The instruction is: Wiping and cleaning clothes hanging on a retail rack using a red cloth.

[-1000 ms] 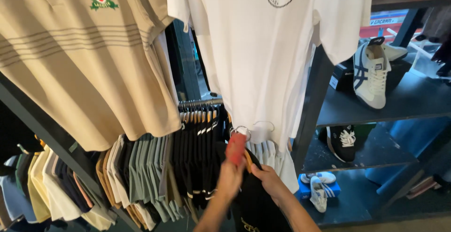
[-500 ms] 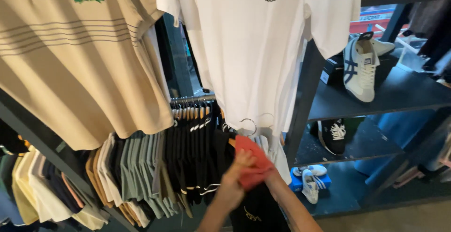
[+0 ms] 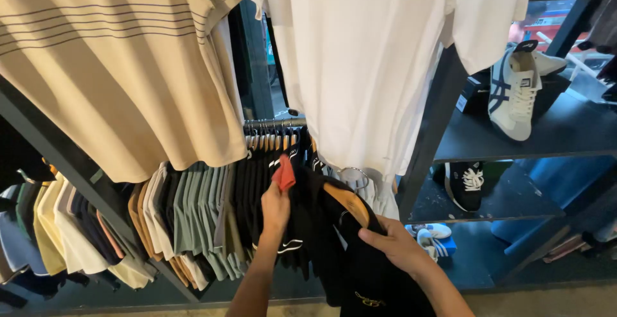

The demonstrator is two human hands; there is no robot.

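A black shirt on a wooden hanger (image 3: 347,204) sits low-centre in view, just right of a packed rail of hanging shirts (image 3: 212,220). Right hand (image 3: 395,246) grasps it at the shoulder, fingers wrapped over the hanger's wooden arm, w/ the dark cloth draping down below. Left hand (image 3: 275,209) is up at the rail's right end, pinching a small red cloth (image 3: 284,172) betw. thumb and fingers; hand also rests against the black shirts there.

The step in hand looks like getting this hanger onto or off the metal rail bar (image 3: 273,124); can't tell which. A next move would need the hook lined up w/ a gap on the bar, left hand parting the neighbours.

Above the rail: a beige striped shirt (image 3: 122,66) on display to the left, a white T-shirt (image 3: 366,66) to the right, its hem right above the hanger. Right of the rail, past a dark post, dark shelves (image 3: 553,134) hold a white sneaker w/ dark stripes (image 3: 514,92), a black sneaker (image 3: 466,185) below it, and a pale pair (image 3: 434,237) lower still.
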